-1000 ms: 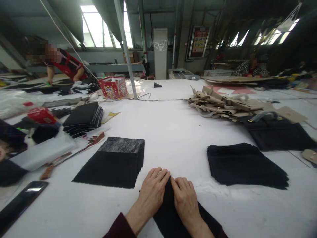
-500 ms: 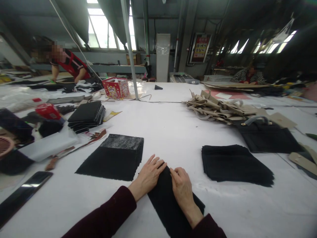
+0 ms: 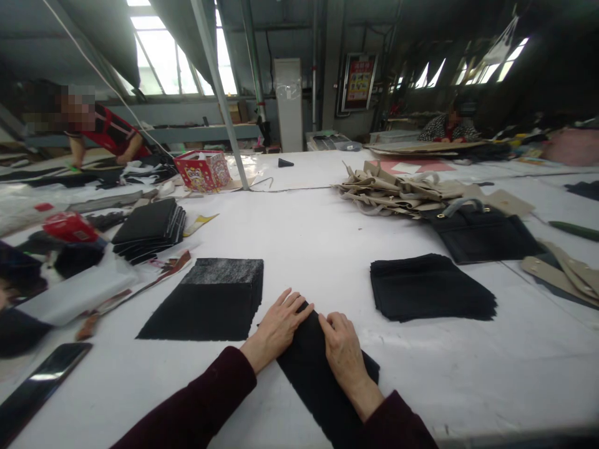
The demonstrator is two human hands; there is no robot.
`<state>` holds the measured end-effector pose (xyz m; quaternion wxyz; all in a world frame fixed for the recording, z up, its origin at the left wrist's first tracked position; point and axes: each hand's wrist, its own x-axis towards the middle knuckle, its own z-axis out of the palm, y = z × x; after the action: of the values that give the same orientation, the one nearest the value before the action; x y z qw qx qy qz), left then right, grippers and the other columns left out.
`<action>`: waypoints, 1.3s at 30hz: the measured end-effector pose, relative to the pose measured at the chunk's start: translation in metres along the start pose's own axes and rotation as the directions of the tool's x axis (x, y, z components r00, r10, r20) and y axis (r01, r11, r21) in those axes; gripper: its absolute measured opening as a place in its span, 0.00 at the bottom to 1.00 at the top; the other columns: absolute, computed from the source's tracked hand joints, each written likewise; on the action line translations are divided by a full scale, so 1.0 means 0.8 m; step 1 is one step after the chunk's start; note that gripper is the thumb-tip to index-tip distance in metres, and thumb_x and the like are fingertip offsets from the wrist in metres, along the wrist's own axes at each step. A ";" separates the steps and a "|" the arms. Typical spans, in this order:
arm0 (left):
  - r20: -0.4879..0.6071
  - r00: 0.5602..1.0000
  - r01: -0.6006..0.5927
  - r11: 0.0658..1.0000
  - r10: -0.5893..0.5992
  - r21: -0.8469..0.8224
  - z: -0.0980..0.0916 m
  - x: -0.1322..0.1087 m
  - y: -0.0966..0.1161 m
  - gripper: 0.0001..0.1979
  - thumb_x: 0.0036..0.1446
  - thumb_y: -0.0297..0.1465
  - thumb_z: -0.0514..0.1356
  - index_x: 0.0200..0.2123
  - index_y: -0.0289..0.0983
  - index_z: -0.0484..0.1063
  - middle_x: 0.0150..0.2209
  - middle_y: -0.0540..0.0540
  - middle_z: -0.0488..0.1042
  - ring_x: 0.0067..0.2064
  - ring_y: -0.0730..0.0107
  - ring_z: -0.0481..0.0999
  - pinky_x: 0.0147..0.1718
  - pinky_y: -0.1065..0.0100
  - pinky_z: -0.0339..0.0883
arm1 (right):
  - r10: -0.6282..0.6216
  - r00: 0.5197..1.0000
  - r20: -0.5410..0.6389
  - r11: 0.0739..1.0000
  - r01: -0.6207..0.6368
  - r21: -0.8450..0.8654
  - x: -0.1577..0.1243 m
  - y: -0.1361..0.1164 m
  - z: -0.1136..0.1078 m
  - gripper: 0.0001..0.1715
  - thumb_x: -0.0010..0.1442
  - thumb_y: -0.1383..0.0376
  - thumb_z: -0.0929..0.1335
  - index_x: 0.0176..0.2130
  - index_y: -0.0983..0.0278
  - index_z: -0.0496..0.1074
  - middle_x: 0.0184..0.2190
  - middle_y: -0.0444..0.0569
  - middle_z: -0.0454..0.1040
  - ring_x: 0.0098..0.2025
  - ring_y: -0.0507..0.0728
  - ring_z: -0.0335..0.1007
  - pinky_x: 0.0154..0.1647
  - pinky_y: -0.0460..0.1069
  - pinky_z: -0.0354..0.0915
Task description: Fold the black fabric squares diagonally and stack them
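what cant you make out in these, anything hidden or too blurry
All in the head view:
The black cloth strip: partly covered by the left hand and right hand; its lower end is cut off by the bottom edge.
Wall poster: text too small to read.
Dark heap: cut off by the left edge, so its kind is unclear.

- Daylight is pouring through the skylight windows (image 3: 163,56) at the back left and blowing out to white glare.
- Smaller windows (image 3: 490,73) at the upper right are glowing while the roof around them is sinking into dimness.
- The white table cover (image 3: 449,365) is catching soft, even light, with only faint shadows.
- The black cloth (image 3: 322,380) is losing its detail in darkness.
- The wide lens is bending the slanted pole (image 3: 218,93) and stretching everything towards the frame edges.
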<state>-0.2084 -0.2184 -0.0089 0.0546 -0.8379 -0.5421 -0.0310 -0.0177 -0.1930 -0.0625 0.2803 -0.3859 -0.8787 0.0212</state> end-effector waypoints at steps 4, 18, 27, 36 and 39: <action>0.003 0.999 -0.051 0.999 0.051 0.003 0.002 0.002 0.002 0.29 0.56 0.22 0.55 0.61 0.37 0.59 0.54 0.43 0.69 0.59 0.63 0.61 0.66 0.58 0.42 | -0.007 1.000 0.008 1.000 0.007 -0.018 -0.007 0.002 -0.003 0.17 0.65 0.75 0.60 0.50 0.66 0.70 0.35 0.50 0.66 0.38 0.57 0.61 0.40 0.51 0.59; 0.003 0.995 -0.104 0.995 0.104 0.002 -0.001 0.002 0.016 0.23 0.62 0.25 0.52 0.60 0.36 0.60 0.52 0.42 0.70 0.56 0.62 0.65 0.62 0.59 0.49 | -0.046 0.999 -0.003 0.999 0.046 -0.024 -0.033 0.015 -0.010 0.18 0.66 0.74 0.60 0.51 0.66 0.69 0.35 0.51 0.66 0.39 0.58 0.62 0.39 0.52 0.60; 0.001 0.994 -0.107 0.993 0.108 0.043 0.005 0.000 0.023 0.26 0.60 0.24 0.54 0.61 0.39 0.59 0.53 0.42 0.69 0.57 0.61 0.65 0.63 0.57 0.46 | -0.026 1.000 -0.002 0.999 0.026 -0.043 -0.043 0.015 -0.024 0.18 0.65 0.74 0.60 0.51 0.65 0.70 0.35 0.50 0.67 0.39 0.58 0.63 0.39 0.52 0.60; 0.041 0.990 -0.137 0.990 0.138 -0.013 0.000 0.004 0.032 0.28 0.59 0.23 0.52 0.63 0.36 0.57 0.51 0.41 0.70 0.55 0.61 0.66 0.60 0.60 0.53 | -0.001 1.000 0.010 1.000 0.001 0.002 -0.057 0.021 -0.033 0.17 0.67 0.74 0.59 0.51 0.66 0.69 0.36 0.50 0.67 0.39 0.58 0.62 0.40 0.52 0.61; 0.055 0.989 -0.137 0.990 0.138 -0.015 -0.002 0.004 0.036 0.30 0.59 0.22 0.53 0.64 0.40 0.56 0.52 0.42 0.69 0.55 0.61 0.66 0.61 0.57 0.52 | 0.006 1.000 0.027 1.000 -0.006 0.014 -0.061 0.021 -0.038 0.18 0.67 0.74 0.59 0.52 0.67 0.69 0.36 0.51 0.67 0.40 0.58 0.61 0.41 0.53 0.61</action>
<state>-0.1806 -0.2274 -0.0084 0.0369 -0.8742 -0.4841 -0.0065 0.0356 -0.2202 -0.0645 0.2710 -0.3862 -0.8811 0.0335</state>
